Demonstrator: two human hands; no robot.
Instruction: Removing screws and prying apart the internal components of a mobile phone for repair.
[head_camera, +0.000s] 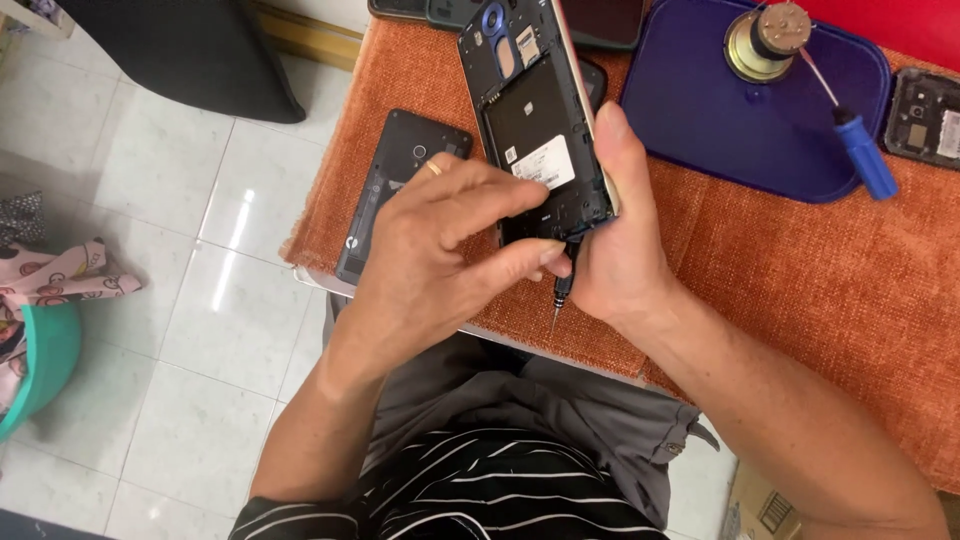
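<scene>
Opened phone (535, 130), gripped in both hands (430, 250) (620, 240), above orange cloth table (800, 260), white-tiled floor (200, 250).

The scene is bright and evenly lit, with soft daylight that makes pale glare streaks on the white floor tiles (215, 260). Shadows are weak; only a soft one lies under the left hand (430, 260) on the orange cloth (800, 270). The picture is mostly sharp, with slight wide-angle stretching and softness toward the edges.
</scene>
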